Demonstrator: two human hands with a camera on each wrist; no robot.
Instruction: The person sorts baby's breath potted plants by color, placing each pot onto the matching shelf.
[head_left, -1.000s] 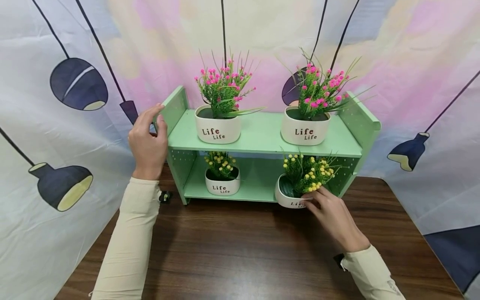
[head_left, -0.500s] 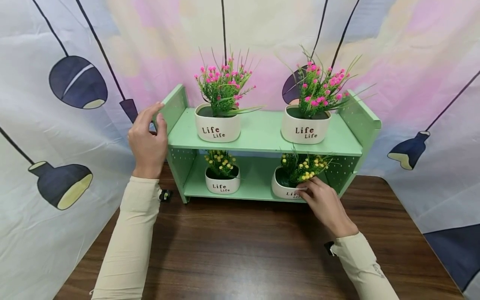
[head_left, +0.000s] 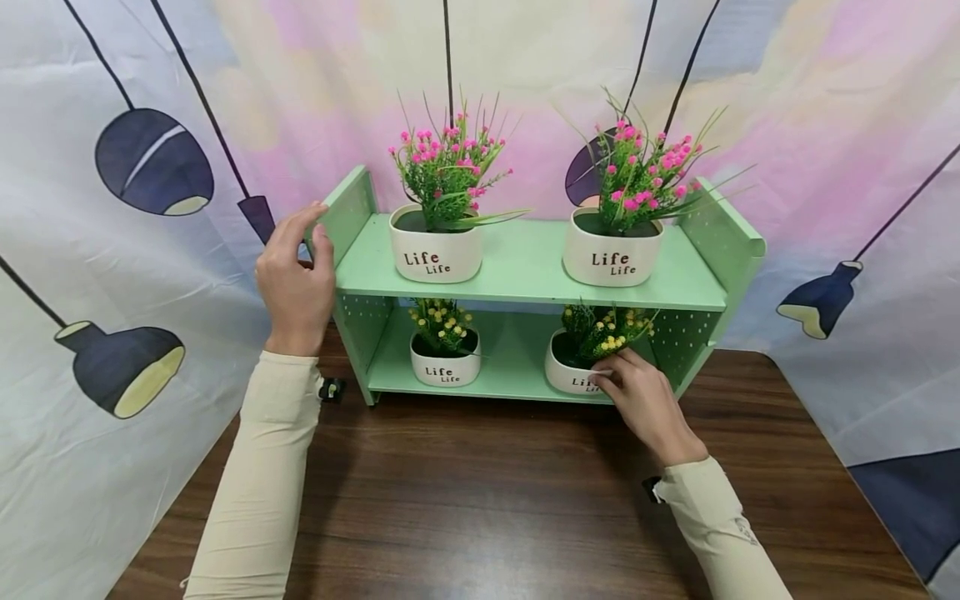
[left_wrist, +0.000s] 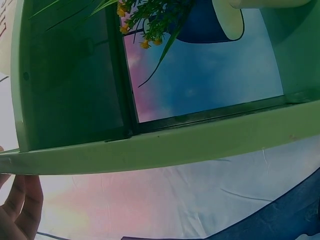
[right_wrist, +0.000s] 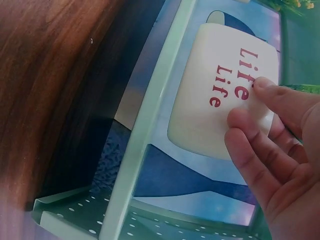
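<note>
My right hand (head_left: 645,396) holds the right-hand white flowerpot (head_left: 564,377) with yellow flowers by its right front side and rim. This pot stands on the lower board of a green two-tier shelf (head_left: 517,283). In the right wrist view, the fingertips lie against the pot's face (right_wrist: 200,95) beside its red "Life" lettering. My left hand (head_left: 296,287) grips the shelf's left side panel near its upper front edge. The left wrist view shows its fingers (left_wrist: 27,205) at the panel's edge.
Another white pot (head_left: 445,371) with yellow flowers stands on the lower board's left. Two white pots with pink flowers, one at left (head_left: 437,257) and one at right (head_left: 613,258), occupy the top board. Brown wooden table (head_left: 450,492); lamp-patterned cloth (head_left: 525,50) behind.
My right hand has moved the yellow-flowered pot back and slightly left, from tilted over the lower board's front edge to upright on the board. My left hand has stayed in place.
</note>
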